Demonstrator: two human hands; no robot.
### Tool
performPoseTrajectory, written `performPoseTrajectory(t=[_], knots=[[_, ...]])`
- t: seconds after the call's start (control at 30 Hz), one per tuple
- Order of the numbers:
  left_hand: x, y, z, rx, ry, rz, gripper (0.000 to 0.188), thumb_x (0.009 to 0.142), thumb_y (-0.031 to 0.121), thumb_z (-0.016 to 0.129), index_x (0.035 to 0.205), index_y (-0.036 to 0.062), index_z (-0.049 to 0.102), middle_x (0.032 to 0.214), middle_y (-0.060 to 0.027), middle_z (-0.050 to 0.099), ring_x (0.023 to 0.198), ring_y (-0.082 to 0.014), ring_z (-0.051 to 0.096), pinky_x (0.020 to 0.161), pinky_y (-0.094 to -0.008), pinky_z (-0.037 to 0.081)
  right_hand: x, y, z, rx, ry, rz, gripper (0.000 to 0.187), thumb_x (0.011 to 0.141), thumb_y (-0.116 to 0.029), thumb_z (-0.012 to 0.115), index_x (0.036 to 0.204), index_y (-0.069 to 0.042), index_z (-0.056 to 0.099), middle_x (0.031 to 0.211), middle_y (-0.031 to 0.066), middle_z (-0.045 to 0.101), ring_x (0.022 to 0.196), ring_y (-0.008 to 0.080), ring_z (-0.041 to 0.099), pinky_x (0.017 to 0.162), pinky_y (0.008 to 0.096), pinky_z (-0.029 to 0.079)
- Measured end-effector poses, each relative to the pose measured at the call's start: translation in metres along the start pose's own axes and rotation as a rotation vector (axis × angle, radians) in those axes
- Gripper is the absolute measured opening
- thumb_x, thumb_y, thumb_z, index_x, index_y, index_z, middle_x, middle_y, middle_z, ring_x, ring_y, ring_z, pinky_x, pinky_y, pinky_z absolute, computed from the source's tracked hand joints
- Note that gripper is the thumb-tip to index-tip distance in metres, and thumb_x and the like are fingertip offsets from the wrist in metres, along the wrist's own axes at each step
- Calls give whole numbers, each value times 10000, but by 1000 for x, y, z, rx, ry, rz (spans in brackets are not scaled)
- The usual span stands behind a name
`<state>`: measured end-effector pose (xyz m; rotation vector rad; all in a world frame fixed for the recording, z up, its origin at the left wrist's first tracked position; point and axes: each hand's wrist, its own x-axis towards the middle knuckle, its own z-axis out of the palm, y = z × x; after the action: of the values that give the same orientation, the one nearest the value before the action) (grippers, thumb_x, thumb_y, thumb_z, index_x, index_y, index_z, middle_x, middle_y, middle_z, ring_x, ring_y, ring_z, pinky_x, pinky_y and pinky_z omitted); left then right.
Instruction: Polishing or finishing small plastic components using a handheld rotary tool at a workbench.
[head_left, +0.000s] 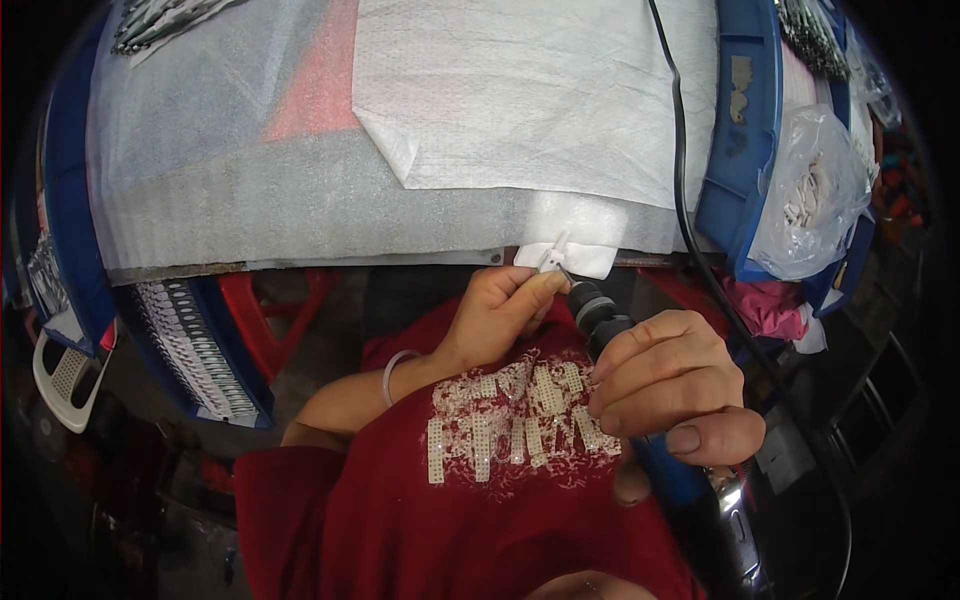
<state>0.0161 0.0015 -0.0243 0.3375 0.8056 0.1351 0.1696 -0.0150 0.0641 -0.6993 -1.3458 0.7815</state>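
Note:
My left hand (pixel 500 312) pinches a small white plastic part (pixel 553 258) at the near edge of the table. My right hand (pixel 672 385) grips a black and blue handheld rotary tool (pixel 598 315), its tip touching the white part. The tool's black cord (pixel 683 190) runs up across the table. A thin band circles my left wrist. Both hands sit close to my red shirt, just below the table edge.
White foam sheeting (pixel 300 190) and a white cloth (pixel 520 90) cover the table. A blue crate (pixel 745 130) stands at the right with a clear bag of small white parts (pixel 815 190). A blue tray of small parts (pixel 195 350) sits low on the left.

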Motion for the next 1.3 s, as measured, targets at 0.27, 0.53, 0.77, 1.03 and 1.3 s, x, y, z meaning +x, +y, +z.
performPoseTrajectory(t=[0.27,0.53,0.77,1.03,1.3], knots=[[1,2,2,20,10,8,269,961,195,567,764,24,630,594,49,494,512,-23,393,456,-193,291,13,0,-3,-127,-152,58,440,815,-253,752,972,-54,393,752,123,634,570,201,644,485,294,541],[-1,9,-2,88,-89,-16,261,977,226,536,907,5,656,593,44,475,497,-28,393,446,-195,295,0,-11,-11,-204,-71,71,569,848,-310,706,1209,-59,346,781,83,612,575,197,627,534,332,531],[-2,17,-7,116,-206,4,303,1001,232,480,1068,-27,622,644,34,479,535,-43,426,488,-198,348,-16,-26,-17,-274,132,66,584,845,-337,684,1242,-51,365,766,72,568,558,188,571,551,341,481],[-54,73,-16,590,-224,198,306,987,121,447,1228,-9,583,882,-39,535,666,-77,524,628,-210,443,-22,-36,-27,-86,141,195,523,859,-94,655,1273,-30,342,960,140,589,852,232,587,806,409,472],[-87,206,-56,850,245,1052,251,917,-1,541,1168,-6,537,923,-17,568,745,-68,518,671,-202,443,-30,-24,-6,-281,392,209,538,820,-322,706,1133,-40,372,735,64,521,580,173,525,572,338,458]])
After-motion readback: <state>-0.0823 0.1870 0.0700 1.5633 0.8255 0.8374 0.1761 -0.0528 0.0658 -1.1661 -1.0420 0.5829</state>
